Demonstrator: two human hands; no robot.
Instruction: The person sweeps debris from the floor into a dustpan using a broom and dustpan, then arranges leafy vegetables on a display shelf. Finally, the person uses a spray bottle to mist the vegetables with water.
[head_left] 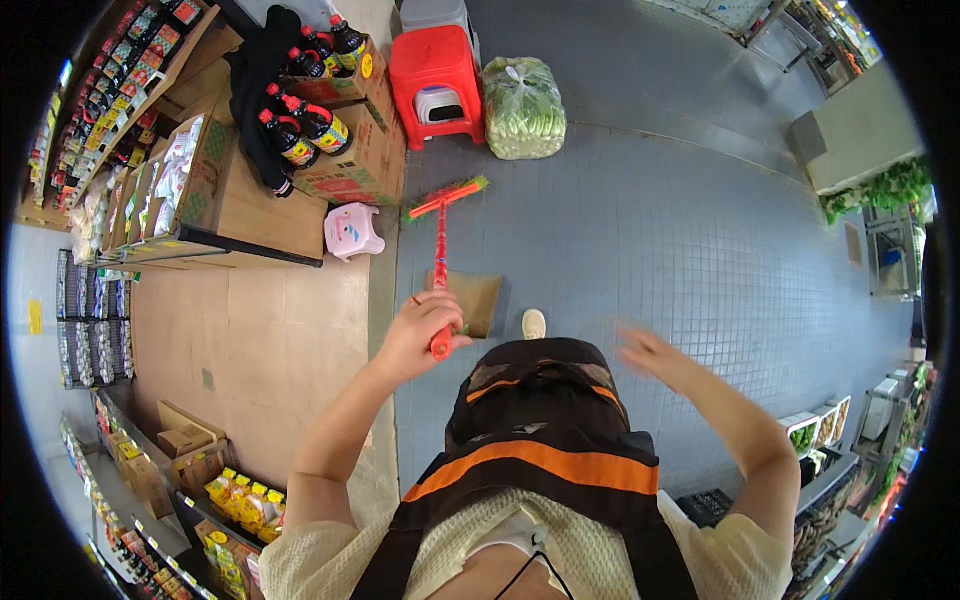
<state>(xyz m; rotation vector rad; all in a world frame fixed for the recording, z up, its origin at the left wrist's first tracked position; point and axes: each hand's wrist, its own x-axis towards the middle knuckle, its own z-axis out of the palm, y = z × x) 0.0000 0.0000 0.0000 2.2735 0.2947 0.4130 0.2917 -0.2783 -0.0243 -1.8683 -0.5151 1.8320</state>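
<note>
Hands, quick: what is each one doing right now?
Left hand: closed around the red broom handle.
Right hand: open, blurred, holding nothing.

Broom ahead — stools beyond, crates left.

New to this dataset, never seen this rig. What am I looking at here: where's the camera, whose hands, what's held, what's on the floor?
One picture, from a wide fisheye camera worn on a person's head, looking down, so straight edges bend near the rim. The forearms coming from the lower edge are the wearer's own. The left hand grips the red handle of a broom, whose green-bristled head rests on the grey tiled floor. The right hand is open, blurred and holds nothing. On the floor: a flat piece of cardboard, a pink stool, a red stool, a bag of greens and boxes of dark bottles.
</note>
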